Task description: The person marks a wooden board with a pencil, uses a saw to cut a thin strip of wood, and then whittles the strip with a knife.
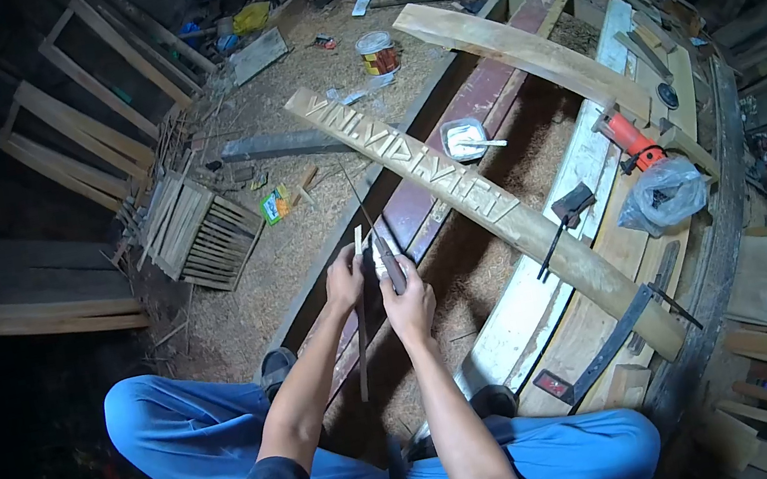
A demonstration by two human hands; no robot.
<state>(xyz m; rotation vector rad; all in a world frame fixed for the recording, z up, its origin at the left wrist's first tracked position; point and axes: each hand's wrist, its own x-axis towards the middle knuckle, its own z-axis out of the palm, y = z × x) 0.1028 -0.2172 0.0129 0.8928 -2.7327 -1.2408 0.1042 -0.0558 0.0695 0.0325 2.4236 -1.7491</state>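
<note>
My left hand (343, 282) is closed around a thin wooden strip (362, 334), which sticks out above and below the fingers. Close beside it on the right, my right hand (410, 306) grips the dark handle of a knife (392, 266); its long thin blade points up and away. Both hands are over a maroon board (410, 205). Beyond and to the right lies a long plank with carved letters (428, 171), crossing the boards diagonally. A square white tub (465, 138) with a light stick across it stands beside the carved plank.
A red power tool (631, 140) and a plastic bag (665, 194) lie at the right. A clamp-like metal bar (613, 340) crosses the plank's near end. A paint can (378, 54), slatted crate (200, 232) and wooden frames (82, 138) stand beyond and left.
</note>
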